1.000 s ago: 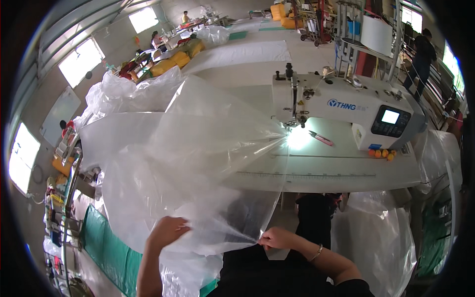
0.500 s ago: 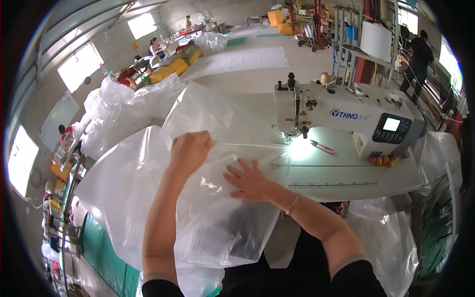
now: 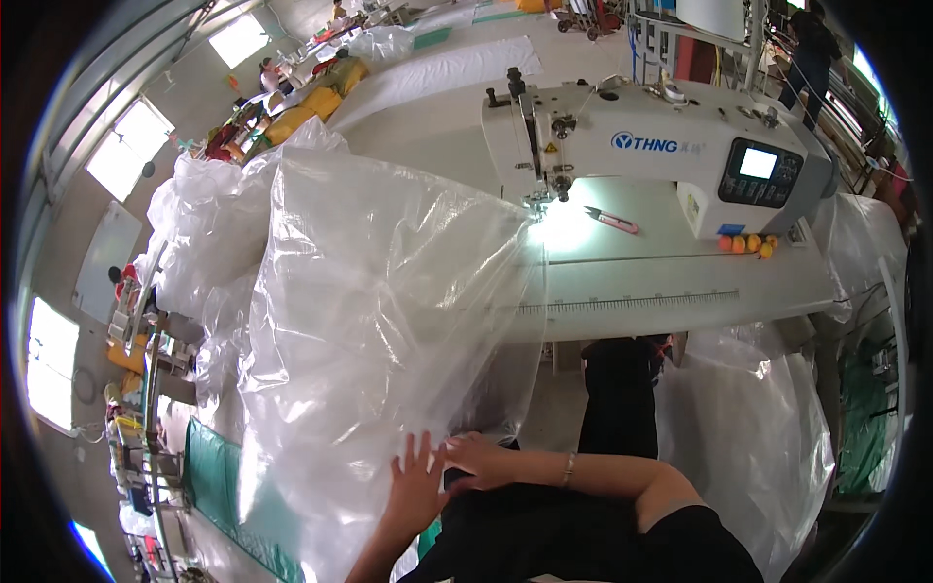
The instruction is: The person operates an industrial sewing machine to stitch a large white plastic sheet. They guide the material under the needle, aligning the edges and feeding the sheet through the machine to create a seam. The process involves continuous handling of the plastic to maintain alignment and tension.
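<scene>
Left hand has its fingers spread, right down by the lap, over the lower part of a big clear plastic sheet. Right hand is just beside it with the fingers bent near the sheet's lower edge; can't tell if it's actually pinching any plastic. Half a second ago the left was a fist up in the middle of the sheet and the right was splayed flat on it, so both have dropped toward the body. The sheet itself now hangs as one broad panel, from the needle end of the sewing machine down to the lap. Glare hides whether its corner sits under the foot.

It covers the left part of the table and runs over the left end of the printed ruler scale. A pink cutter lies right of the needle, with small orange balls by the machine's base. Crumpled plastic is heaped behind the sheet on the left, a green sheet lies below that, and more clear plastic hangs at right.
</scene>
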{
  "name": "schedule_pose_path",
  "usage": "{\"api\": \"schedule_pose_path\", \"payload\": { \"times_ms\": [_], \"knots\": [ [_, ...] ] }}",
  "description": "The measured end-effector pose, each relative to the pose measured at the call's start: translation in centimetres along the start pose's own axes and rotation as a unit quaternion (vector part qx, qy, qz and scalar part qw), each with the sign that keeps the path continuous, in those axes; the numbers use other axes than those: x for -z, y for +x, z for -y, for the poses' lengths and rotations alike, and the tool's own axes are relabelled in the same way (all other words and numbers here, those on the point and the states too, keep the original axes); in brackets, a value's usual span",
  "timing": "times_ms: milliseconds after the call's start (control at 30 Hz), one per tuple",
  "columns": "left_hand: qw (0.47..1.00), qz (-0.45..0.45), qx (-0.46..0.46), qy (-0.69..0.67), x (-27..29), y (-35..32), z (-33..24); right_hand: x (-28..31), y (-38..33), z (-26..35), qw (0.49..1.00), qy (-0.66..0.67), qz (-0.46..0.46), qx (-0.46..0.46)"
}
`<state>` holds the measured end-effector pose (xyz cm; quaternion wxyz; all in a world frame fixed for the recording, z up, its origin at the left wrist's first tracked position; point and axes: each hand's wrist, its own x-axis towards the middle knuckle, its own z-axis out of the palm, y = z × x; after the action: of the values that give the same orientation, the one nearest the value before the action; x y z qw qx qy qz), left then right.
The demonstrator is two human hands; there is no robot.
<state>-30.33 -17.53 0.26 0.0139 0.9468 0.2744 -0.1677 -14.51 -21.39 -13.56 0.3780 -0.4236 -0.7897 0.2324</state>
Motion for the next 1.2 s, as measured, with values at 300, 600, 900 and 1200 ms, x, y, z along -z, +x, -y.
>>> {"api": "schedule_pose_path", "payload": {
  "times_ms": [300,600,900,1200],
  "knots": [
    [0.947,-0.265,0.015,-0.183,-1.4,0.8,-3.7,9.0,-5.2,2.0,0.845,0.136,-0.347,-0.384],
    [0.956,-0.282,0.081,0.028,-3.5,6.9,0.5,7.0,-2.6,-3.5,0.727,0.534,-0.339,-0.266],
    [0.939,-0.163,-0.090,-0.291,3.8,2.3,-6.8,7.2,-3.5,0.4,0.684,0.583,-0.365,-0.243],
    [0.960,-0.052,-0.123,-0.245,1.5,4.3,-8.9,7.9,-3.9,2.1,0.671,0.536,-0.404,-0.314]
  ]
}}
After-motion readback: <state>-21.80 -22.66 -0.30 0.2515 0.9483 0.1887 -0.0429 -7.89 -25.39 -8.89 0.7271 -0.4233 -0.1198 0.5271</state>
